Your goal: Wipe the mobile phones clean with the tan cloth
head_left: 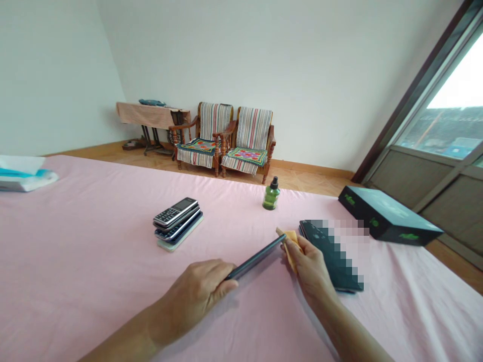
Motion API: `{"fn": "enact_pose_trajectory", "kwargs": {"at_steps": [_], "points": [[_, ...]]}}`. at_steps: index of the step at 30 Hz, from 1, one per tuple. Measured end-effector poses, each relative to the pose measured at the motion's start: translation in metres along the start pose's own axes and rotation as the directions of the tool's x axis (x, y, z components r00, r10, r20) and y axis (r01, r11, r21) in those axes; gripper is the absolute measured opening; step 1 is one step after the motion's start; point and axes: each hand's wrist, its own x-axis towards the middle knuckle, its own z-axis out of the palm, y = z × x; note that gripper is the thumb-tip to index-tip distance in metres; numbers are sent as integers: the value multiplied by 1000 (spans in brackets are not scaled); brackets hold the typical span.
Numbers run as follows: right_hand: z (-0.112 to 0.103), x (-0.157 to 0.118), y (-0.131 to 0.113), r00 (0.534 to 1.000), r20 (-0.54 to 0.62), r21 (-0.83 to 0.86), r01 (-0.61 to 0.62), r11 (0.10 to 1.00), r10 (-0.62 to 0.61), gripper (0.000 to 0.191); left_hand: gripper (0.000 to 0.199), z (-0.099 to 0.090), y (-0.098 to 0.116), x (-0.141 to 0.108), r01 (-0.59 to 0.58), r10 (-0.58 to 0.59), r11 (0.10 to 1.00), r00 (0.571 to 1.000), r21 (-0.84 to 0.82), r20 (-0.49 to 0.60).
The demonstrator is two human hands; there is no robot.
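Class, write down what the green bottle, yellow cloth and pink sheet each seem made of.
The green bottle looks like glossy translucent glass or plastic, unclear which, with light passing through. The yellow cloth looks like soft matte fabric, folding in the right hand. The pink sheet seems matte woven cotton, softly creased.

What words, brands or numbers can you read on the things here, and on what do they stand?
On the black box: green marks, too small to read.
On the top keypad phone: key labels, too small to read.
On the flat black device by the right hand: a pixelated patch, unreadable.
On the slim phone in the left hand and the yellow cloth: no text shows.
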Motion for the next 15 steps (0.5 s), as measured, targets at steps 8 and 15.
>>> {"fn": "enact_pose_trajectory", "kwargs": {"at_steps": [8,15], "points": [[-9,-4,2,856,-77,-432,433,791,-511,23,42,11,12,-4,-153,157,969,988,193,-3],[0,-15,2,716,64,-515,620,591,-696,23,42,17,20,-4,-233,249,919,968,317,-11]]}}
